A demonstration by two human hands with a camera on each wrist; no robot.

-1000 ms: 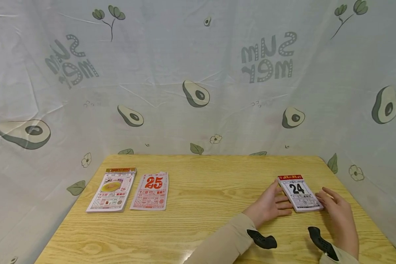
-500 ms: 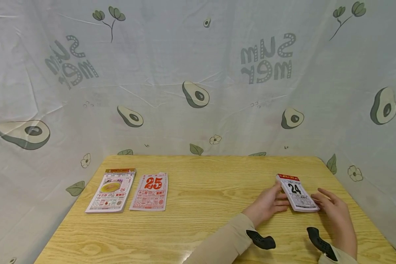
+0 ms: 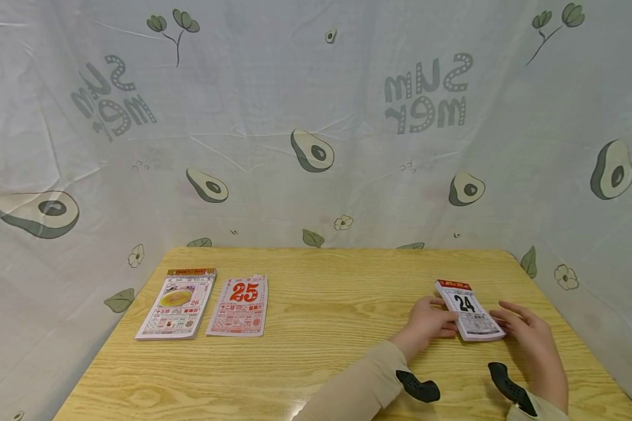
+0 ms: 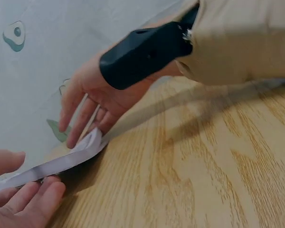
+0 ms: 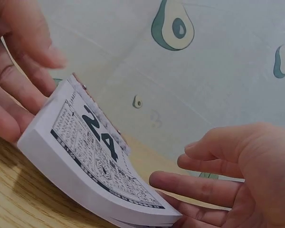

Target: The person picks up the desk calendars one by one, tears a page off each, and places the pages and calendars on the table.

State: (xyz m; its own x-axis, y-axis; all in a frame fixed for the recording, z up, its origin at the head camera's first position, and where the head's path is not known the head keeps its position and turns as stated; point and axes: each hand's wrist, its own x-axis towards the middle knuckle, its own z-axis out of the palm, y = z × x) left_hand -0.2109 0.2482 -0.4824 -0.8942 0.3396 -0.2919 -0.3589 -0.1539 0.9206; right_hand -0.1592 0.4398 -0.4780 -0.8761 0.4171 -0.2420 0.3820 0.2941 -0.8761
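A thick tear-off calendar [image 3: 474, 318] with a red header and a black 24 is at the right part of the wooden table. Its left edge is raised, so the pad leans and bends down to the right. My left hand [image 3: 425, 320] holds that raised edge, fingers beneath and thumb above, as the left wrist view shows the pad [image 4: 61, 164] over the curled fingers [image 4: 47, 194]. On the other side my right hand [image 3: 538, 345] has loosely spread fingers; in the right wrist view their fingertips [image 5: 164, 179] are right at the calendar's lower right corner.
At the table's left lies another tear-off calendar [image 3: 179, 307], marked 26 with a striped header. Beside it is a single red-printed sheet [image 3: 239, 310] with 25. A pale avocado-print curtain [image 3: 263, 105] closes off the back and sides. Black wrist mounts [image 3: 418, 386] sit at both cuffs.
The calendar has slid slightly left, and its left edge has risen so that it leans more. My left thumb has come over its edge. My right hand has shifted a little left.
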